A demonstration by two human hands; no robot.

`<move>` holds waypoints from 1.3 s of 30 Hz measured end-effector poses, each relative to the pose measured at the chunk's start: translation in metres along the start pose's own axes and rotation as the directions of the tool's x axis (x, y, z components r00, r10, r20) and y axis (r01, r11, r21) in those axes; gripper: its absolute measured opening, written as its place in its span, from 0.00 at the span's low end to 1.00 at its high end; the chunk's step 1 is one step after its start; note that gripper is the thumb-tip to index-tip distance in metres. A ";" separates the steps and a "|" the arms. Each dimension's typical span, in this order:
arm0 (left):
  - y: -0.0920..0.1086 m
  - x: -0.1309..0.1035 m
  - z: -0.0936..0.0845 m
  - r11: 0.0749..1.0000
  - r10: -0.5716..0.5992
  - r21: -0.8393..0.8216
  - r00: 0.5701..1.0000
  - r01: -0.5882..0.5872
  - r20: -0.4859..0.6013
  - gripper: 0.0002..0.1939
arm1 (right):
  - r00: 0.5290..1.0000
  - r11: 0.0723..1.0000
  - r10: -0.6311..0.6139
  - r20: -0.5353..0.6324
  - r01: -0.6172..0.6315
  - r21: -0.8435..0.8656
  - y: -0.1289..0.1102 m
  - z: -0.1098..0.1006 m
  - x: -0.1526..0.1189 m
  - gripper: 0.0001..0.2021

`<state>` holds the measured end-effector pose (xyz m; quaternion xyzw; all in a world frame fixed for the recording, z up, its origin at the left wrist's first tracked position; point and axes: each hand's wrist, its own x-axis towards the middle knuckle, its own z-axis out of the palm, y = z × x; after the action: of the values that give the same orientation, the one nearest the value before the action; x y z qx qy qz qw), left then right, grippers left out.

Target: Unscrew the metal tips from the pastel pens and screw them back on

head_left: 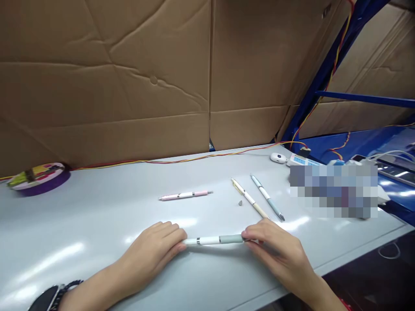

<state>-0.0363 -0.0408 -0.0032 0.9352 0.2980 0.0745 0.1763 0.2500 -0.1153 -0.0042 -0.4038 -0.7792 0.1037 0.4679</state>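
Observation:
A green and white pen (210,240) is held level between my two hands, just above the table. My left hand (155,246) pinches its pale left end. The fingers of my right hand (279,250) close on the dark tip at its right end. Beyond it lies a pink and white pen (185,195). To the right, a yellow and white pen (249,198) and a blue and white pen (267,197) lie slanted, the yellow one's lower end close to my right hand. A small grey tip piece (240,203) sits beside the yellow pen.
A round purple container (48,185) stands at the table's back left. Red and yellow wires (181,160) run along the back edge, below the cardboard (129,86). A power strip (301,160) with a white plug-in device is at the right, near blurred items and the blue frame.

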 end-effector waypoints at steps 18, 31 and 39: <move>0.002 -0.002 -0.003 0.998 0.028 -0.051 0.999 -0.026 0.036 0.17 | 0.985 0.989 0.107 0.139 -0.091 -0.116 0.003 0.000 -0.007 0.16; 0.001 -0.003 0.000 0.997 -0.024 -0.068 1.000 0.023 -0.013 0.17 | 0.991 0.989 0.052 0.126 -0.034 -0.144 0.001 -0.001 -0.003 0.15; 0.003 -0.002 0.001 0.998 -0.010 -0.066 1.000 0.009 -0.017 0.16 | 0.984 0.986 0.082 0.155 -0.057 -0.159 0.000 0.001 -0.005 0.15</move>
<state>-0.0364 -0.0442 -0.0029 0.9268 0.3013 0.0915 0.2049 0.2509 -0.1187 -0.0082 -0.4561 -0.8056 0.0916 0.3668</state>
